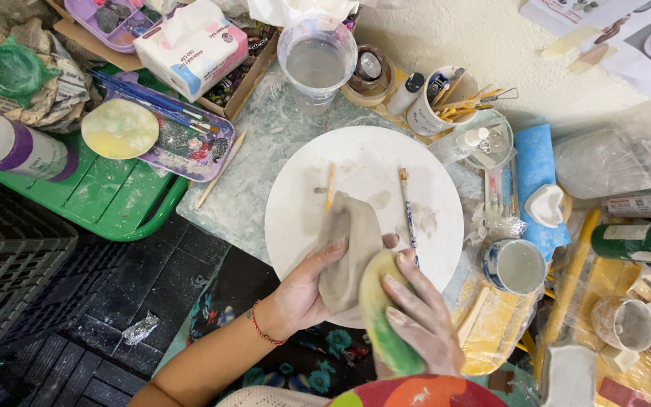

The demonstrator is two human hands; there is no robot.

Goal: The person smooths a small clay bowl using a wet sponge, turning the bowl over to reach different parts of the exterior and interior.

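In the lower middle of the frame the left hand (307, 290) holds a grey clay piece (349, 249), a curved unfired form; the fingers wrap around its left side and the thumb lies on its upper edge, so the hand is closed on the clay and not spread. The right hand (423, 320) presses a yellow-green sponge (382, 320) against the lower right side of the clay; its fingers lie flat and close together over the sponge, holding it between fingers and palm. The clay piece is above the lower edge of a round white board (363, 162), which fills the centre of the frame; on the board, above the hands, lie a wooden tool (330, 187) and a thin brush (407, 207), apart from each other.

At the top centre stands a clear measuring cup (316, 62) with water; just right of it there is a white cup of tools (438, 102). To the upper left lies a tissue box (191, 47); below it a paint palette (182, 128) with brushes rests on a green tray (107, 200), beside a round pale yellow disc (120, 129). Right of the board is a small blue-and-white cup (515, 265) and a blue sponge pad (534, 169); a green bottle (642, 243) lies at the right edge.
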